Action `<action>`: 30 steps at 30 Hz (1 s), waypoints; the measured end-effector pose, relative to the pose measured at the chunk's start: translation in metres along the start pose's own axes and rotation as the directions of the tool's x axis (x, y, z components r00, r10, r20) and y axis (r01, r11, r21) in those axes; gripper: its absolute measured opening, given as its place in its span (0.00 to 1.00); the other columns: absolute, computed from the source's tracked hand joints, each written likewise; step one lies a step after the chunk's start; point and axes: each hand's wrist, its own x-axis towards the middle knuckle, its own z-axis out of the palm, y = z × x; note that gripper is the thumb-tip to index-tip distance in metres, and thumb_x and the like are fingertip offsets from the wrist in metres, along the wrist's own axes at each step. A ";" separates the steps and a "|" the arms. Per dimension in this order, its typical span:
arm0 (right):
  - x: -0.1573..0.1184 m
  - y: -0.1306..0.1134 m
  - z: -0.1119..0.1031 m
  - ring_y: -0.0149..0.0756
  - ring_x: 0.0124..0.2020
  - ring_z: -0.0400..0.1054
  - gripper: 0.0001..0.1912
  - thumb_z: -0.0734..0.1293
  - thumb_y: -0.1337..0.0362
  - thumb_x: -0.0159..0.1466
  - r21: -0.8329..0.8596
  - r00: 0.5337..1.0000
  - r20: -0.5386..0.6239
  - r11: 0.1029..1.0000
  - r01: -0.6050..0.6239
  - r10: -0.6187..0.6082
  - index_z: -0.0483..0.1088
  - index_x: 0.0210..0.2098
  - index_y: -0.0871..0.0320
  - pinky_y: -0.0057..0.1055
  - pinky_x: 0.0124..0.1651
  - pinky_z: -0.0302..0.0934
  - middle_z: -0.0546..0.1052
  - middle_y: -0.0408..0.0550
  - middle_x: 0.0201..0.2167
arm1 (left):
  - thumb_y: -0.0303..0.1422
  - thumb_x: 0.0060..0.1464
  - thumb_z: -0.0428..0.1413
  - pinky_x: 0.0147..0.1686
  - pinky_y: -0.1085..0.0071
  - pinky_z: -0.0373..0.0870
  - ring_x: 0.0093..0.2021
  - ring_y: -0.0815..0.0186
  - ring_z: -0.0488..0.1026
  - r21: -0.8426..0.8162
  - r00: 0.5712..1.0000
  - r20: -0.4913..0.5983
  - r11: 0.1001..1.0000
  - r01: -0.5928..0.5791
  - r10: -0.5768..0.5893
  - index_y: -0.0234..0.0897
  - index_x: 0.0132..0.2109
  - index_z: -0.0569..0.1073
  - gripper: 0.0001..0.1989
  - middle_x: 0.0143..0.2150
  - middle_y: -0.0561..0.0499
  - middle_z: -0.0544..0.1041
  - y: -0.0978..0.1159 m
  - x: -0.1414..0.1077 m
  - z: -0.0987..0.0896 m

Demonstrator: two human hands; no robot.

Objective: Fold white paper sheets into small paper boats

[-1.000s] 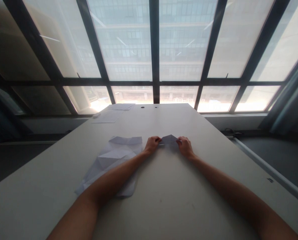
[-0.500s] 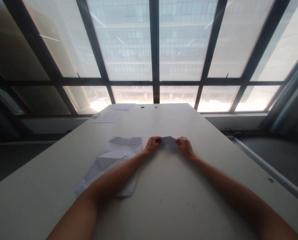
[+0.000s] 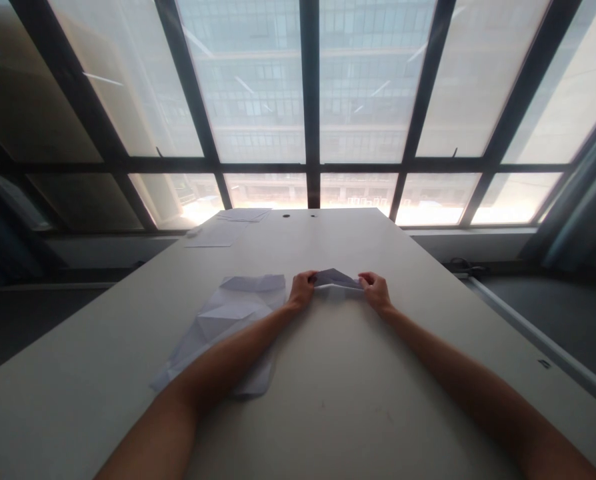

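Observation:
A folded sheet of paper stretches between my two hands above the white table, its middle raised to a low peak. My left hand is closed on the paper's left end. At the right end, the fingertips of my right hand pinch it. Creased white sheets of paper lie on the table to the left, partly hidden beneath my left forearm.
More flat paper rests at the table's far left corner. Two dark round spots mark the far end. A small dark label is on the right side. Tall windows stand beyond the table.
My hands have drawn slightly apart. The paper between them now shows wider, with a clearer bend and a pale lower edge. The sheets on the left stay put.

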 end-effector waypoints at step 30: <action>-0.005 -0.002 0.000 0.38 0.30 0.71 0.11 0.65 0.59 0.57 -0.172 0.985 0.116 0.974 0.146 -0.128 0.76 0.30 0.59 0.32 0.37 0.63 0.79 0.50 0.28 | 0.24 0.57 0.54 0.46 0.68 0.69 0.41 0.61 0.77 0.047 0.999 0.034 0.999 0.002 -0.004 0.33 0.44 0.82 0.13 0.39 0.48 0.83 0.000 0.000 0.000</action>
